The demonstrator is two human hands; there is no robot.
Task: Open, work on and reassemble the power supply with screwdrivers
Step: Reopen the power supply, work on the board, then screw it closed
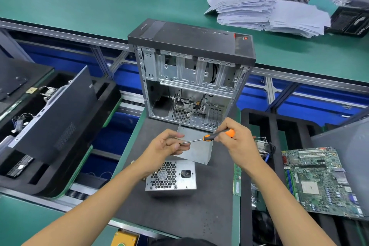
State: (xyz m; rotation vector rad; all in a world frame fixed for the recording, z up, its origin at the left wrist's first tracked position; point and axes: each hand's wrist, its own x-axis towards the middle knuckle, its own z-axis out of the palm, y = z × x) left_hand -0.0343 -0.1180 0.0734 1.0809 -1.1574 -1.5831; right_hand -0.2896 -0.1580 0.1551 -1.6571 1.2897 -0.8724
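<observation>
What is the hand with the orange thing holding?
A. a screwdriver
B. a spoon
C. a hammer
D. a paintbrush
A: the right hand grips the orange-and-black handle of a screwdriver, and the left hand's fingers pinch its thin metal tip above the power supply.

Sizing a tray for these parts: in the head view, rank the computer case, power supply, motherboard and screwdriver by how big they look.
1. Computer case, clearly largest.
2. Motherboard, though partly cut off at the right edge.
3. Power supply, which is nearer the camera, so its gap to the motherboard is unsure.
4. Screwdriver, smallest.
</observation>
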